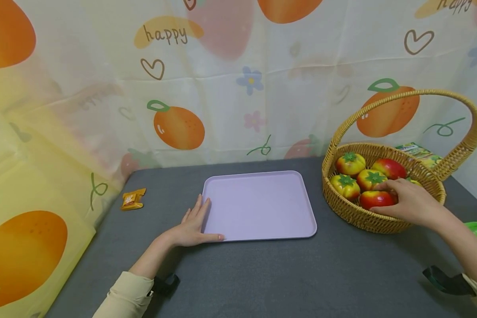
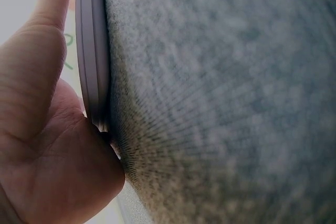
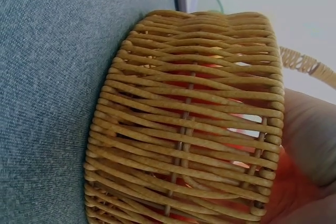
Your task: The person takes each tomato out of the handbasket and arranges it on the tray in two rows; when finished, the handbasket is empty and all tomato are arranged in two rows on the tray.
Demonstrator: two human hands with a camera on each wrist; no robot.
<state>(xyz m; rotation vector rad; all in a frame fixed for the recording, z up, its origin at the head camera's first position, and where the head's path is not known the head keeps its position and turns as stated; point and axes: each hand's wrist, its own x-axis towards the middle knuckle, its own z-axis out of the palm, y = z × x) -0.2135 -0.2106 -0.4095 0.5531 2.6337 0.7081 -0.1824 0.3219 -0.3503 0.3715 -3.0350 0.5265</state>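
Grey cloth covers the table [image 1: 262,274]. Head view: left hand [image 1: 192,227] lies flat against the lilac tray [image 1: 258,205]; right hand [image 1: 409,203] curls round a red apple [image 1: 375,199] inside the basket [image 1: 381,221], so picking seems underway; lifting it clear comes next. Left wrist: straight fingers [image 2: 31,72] touch the tray's rim [image 2: 92,51]. Right wrist: the wicker wall [image 3: 189,124] hides the grip.

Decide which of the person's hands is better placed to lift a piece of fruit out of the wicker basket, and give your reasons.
The right hand. It already reaches into the wicker basket, with its fingers on a red fruit. The left hand lies flat on the table against the near left corner of the lilac tray, farther from the basket.
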